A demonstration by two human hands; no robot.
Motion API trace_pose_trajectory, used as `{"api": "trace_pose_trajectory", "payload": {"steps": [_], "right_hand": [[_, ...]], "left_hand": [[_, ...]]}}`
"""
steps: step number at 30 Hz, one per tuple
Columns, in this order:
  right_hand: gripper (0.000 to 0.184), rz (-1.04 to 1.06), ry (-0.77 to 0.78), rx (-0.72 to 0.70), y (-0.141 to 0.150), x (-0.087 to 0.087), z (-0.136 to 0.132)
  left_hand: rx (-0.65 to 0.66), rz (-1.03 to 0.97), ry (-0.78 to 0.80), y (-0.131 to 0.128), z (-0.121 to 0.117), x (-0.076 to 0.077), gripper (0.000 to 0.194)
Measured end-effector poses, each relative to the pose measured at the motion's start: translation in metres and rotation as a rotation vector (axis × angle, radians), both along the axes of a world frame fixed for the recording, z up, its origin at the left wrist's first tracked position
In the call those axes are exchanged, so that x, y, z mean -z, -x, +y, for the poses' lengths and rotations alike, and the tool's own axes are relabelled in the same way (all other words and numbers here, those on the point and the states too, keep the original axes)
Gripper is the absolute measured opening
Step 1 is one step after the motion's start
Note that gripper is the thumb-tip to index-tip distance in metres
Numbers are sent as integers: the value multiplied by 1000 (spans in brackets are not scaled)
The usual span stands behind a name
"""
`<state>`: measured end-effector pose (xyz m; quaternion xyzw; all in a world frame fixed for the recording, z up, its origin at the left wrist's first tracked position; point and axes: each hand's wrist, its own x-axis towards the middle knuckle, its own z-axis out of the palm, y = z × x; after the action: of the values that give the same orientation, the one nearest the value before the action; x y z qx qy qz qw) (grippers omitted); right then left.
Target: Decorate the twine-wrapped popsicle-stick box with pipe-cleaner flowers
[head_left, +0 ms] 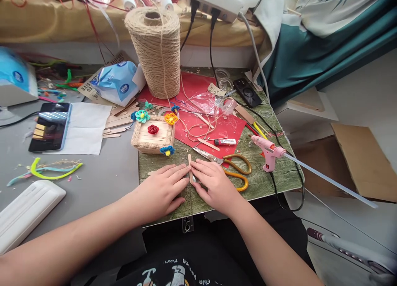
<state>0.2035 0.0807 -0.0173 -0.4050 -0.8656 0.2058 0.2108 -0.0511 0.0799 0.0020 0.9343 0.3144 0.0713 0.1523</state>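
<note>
A short wooden craft stick [190, 168] stands lengthwise between my hands, over a clear ruler [187, 224] that runs past the table edge. My left hand [166, 186] lies flat with fingers stretched, its fingertips touching the stick's left side. From the other side, my right hand [215, 184] rests with fingers extended, fingertips at the stick's right edge and thumb lower down. Scissors with orange-brown handles [238, 164] lie beside my right hand, partly covered. Beyond my left hand sits a twine-edged stick box [151, 139] with a red rose and felt-like flowers.
A tall twine spool [158, 54] stands behind the box. Red paper [204, 133] bears scraps and a glue tube [226, 142]. At right lies a pink glue gun [266, 151] with a long glue stick. A phone [51, 126], tissue pack [119, 83] and white device [29, 215] occupy the left.
</note>
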Motion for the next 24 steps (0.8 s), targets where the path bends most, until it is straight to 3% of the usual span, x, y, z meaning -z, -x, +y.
{"api": "trace_pose_trajectory", "payload": {"steps": [5,24], "right_hand": [[42,29,13,23,2,2,-3],[39,44,-59,56,6,7,-8]], "left_hand": [[15,20,-29,-1,2,2,67],[16,27,-121,1,2,11,60]]}}
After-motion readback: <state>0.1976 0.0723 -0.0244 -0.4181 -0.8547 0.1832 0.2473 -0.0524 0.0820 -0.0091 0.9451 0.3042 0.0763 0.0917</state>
